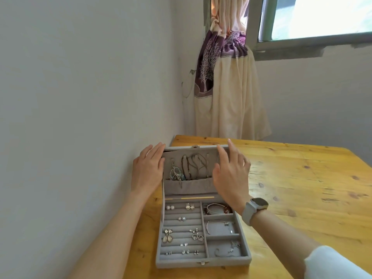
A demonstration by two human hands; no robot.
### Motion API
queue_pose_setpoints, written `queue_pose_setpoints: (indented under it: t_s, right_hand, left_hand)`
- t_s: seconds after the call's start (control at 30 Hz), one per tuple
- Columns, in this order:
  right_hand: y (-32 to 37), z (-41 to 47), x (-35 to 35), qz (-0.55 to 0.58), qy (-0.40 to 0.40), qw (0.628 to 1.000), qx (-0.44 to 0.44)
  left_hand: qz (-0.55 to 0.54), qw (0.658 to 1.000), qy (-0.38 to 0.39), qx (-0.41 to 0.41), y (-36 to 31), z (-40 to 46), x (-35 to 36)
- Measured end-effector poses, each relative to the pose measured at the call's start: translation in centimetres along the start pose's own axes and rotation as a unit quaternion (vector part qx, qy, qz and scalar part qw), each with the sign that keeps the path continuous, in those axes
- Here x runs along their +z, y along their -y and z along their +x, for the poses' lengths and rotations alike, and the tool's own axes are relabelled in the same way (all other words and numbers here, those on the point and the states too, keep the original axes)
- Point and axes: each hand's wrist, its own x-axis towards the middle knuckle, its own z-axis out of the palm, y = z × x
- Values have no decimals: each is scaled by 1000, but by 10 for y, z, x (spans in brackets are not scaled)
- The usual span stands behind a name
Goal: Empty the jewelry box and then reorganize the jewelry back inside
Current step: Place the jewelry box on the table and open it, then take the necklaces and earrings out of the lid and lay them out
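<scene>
A grey velvet jewelry box [203,263] lies open on the wooden table, its lid [188,187] standing upright. Necklaces [192,166] hang inside the lid above a pocket. Several pairs of earrings [182,230] sit in the padded rows on the left of the tray. Bracelets [218,209] lie in the three compartments on the right. My left hand [149,168] rests with straight fingers on the lid's left edge. My right hand [231,174], a watch on its wrist, is at the lid's right edge with straight fingers.
The wooden table [302,188] stands in a corner against a white wall [80,97] on the left. A cream and purple curtain [227,87] hangs behind it under a window [312,21].
</scene>
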Motion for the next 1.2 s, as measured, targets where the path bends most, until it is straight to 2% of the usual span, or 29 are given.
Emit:
queue_pose_setpoints:
  t_s: [0.07,0.13,0.27,0.4,0.5,0.73,1.2]
  right_hand:
    - [14,0,3,37,-43,996,-64]
    - [34,-2,5,100,-15,992,-78]
    - [71,-3,20,122,115,986,11]
    - [96,3,31,106,136,980,96]
    - [107,2,39,89,141,977,136]
    - [111,1,43,122,125,959,225]
    - [114,2,53,185,3,952,244]
  left_hand:
    - [-1,1000,-17,17,4,4,2]
    - [-3,999,-29,24,6,6,3]
    - [-51,997,-46,18,7,7,2]
    - [-151,988,-43,-8,10,6,-2]
    - [-173,984,-27,-23,13,7,-3]
    - [-161,986,-40,-3,12,3,-3]
    - [-161,986,-31,-30,7,-1,-9]
